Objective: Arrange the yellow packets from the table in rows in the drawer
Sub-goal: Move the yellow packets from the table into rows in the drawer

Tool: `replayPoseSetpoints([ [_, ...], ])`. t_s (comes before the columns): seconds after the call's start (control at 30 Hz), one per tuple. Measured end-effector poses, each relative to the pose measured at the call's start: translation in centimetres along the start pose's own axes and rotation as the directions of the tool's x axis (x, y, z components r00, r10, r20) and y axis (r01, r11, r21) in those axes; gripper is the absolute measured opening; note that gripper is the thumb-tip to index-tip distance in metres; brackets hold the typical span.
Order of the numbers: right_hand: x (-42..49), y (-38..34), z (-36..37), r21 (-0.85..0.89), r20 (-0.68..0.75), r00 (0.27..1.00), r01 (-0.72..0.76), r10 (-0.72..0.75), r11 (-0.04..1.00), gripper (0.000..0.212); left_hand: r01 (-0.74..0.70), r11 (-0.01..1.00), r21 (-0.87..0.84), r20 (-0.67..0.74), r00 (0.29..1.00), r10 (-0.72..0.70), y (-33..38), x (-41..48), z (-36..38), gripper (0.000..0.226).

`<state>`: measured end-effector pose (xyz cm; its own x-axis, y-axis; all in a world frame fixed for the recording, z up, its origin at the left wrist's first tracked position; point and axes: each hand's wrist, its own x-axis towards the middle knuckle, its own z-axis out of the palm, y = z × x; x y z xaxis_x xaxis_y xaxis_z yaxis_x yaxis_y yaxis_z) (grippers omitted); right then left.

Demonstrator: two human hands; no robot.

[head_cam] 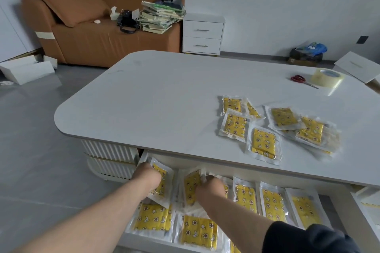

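Observation:
Both my hands are down in the open drawer (144,157) under the white table (164,98). My left hand (147,176) grips a tilted yellow packet (162,183) at the drawer's far left. My right hand (209,188) holds another tilted yellow packet (191,185) beside it. Several yellow packets lie flat in the drawer: a row to the right (271,201) and a nearer row (153,219). A loose pile of several yellow packets (265,142) stays on the tabletop at the right.
Red-handled scissors (298,78) and a roll of clear tape (327,77) lie at the table's far right. A brown sofa (102,43) with a book stack (160,16) and a white nightstand (202,34) stand behind.

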<state>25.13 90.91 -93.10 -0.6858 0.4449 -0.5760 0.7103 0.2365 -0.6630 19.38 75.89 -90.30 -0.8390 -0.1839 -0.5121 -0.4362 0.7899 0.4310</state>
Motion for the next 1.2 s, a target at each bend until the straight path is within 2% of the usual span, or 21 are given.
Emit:
replayPoseSetpoints([
  [0.03, 0.2, 0.2, 0.0, -0.023, -0.036, 0.999, 0.019, -0.02, 1.0, 0.05, -0.031, 0.999, 0.013, -0.017, 0.999, 0.031, -0.2, 0.3, 0.4, 0.05],
  [0.1, 1.0, 0.5, -0.2, -0.088, -0.021, 0.999, 0.04, -0.042, 0.995, 0.045, -0.064, 0.994, 0.087, -0.022, 0.998, 0.066, -0.4, 0.8, 0.6, 0.05],
  [0.2, 1.0, 0.3, -1.1, -0.212, 0.005, 0.999, 0.034, -0.034, 0.977, 0.017, -0.117, 0.973, 0.2, -0.045, 0.991, 0.128, -0.7, 0.6, 0.8, 0.047],
  [0.23, 0.7, -0.1, -1.5, -0.223, 0.002, 1.0, 0.03, -0.031, 0.974, 0.013, -0.124, 0.963, 0.241, -0.059, 0.988, 0.142, -0.7, 0.5, 0.9, 0.046],
  [0.3, 0.7, -0.4, -1.7, -0.228, 0.024, 0.998, 0.061, -0.057, 0.972, 0.012, -0.154, 0.934, 0.324, -0.087, 0.978, 0.191, -0.9, 0.3, 1.1, 0.047],
  [0.37, 0.3, -0.8, -1.6, -0.284, 0.032, 0.997, 0.078, -0.072, 0.956, 0.027, -0.231, 0.895, 0.382, -0.084, 0.955, 0.283, -1.4, 0.6, 1.3, 0.054],
  [0.4, 0.8, -0.5, -1.4, -0.268, 0.029, 0.998, 0.062, -0.057, 0.961, 0.034, -0.268, 0.865, 0.425, -0.074, 0.942, 0.328, -1.6, 0.5, 1.3, 0.058],
  [0.43, 1.5, -0.1, -1.1, -0.292, 0.022, 0.994, 0.111, -0.109, 0.95, 0.04, -0.297, 0.825, 0.481, -0.066, 0.926, 0.372, -1.7, 0.4, 1.3, 0.061],
  [0.47, 1.4, 0.0, -0.8, -0.382, 0.023, 0.989, 0.142, -0.144, 0.913, 0.045, -0.322, 0.769, 0.553, -0.06, 0.905, 0.422, -1.8, 0.3, 1.3, 0.063],
  [0.6, 1.2, -0.5, -0.7, -0.377, 0.05, 0.99, 0.14, -0.13, 0.916, 0.054, -0.397, 0.49, 0.776, 0.024, 0.795, 0.606, -1.3, -0.2, 0.5, 0.062],
  [0.67, 0.9, -0.5, -1.2, -0.443, 0.092, 0.981, 0.194, -0.171, 0.875, 0.057, -0.475, 0.421, 0.773, 0.128, 0.766, 0.63, -1.4, 0.2, -0.3, 0.054],
  [0.77, 0.6, -0.1, -2.3, -0.524, 0.16, 0.957, 0.291, -0.243, 0.8, 0.054, -0.583, 0.403, 0.706, 0.25, 0.737, 0.628, -2.2, 1.1, -1.9, 0.043],
  [0.87, 0.3, 0.5, -3.7, -0.625, 0.241, 0.904, 0.423, -0.353, 0.656, 0.049, -0.612, 0.403, 0.68, 0.334, 0.749, 0.573, -3.1, 1.4, -2.7, 0.066],
  [0.93, 0.4, 1.0, -4.3, -0.648, 0.302, 0.868, 0.49, -0.393, 0.583, 0.049, -0.622, 0.391, 0.679, 0.354, 0.743, 0.567, -3.6, 1.3, -2.9, 0.077],
  [1.0, 0.5, 1.4, -4.6, -0.644, 0.35, 0.846, 0.529, -0.403, 0.553, 0.048, -0.627, 0.38, 0.68, 0.359, 0.737, 0.573, -4.0, 1.3, -2.9, 0.083],
  [1.2, 0.4, 1.6, -4.0, -0.652, 0.399, 0.815, 0.574, -0.421, 0.495, 0.046, -0.632, 0.37, 0.681, 0.365, 0.731, 0.577, -4.3, 1.6, -2.7, 0.083],
])
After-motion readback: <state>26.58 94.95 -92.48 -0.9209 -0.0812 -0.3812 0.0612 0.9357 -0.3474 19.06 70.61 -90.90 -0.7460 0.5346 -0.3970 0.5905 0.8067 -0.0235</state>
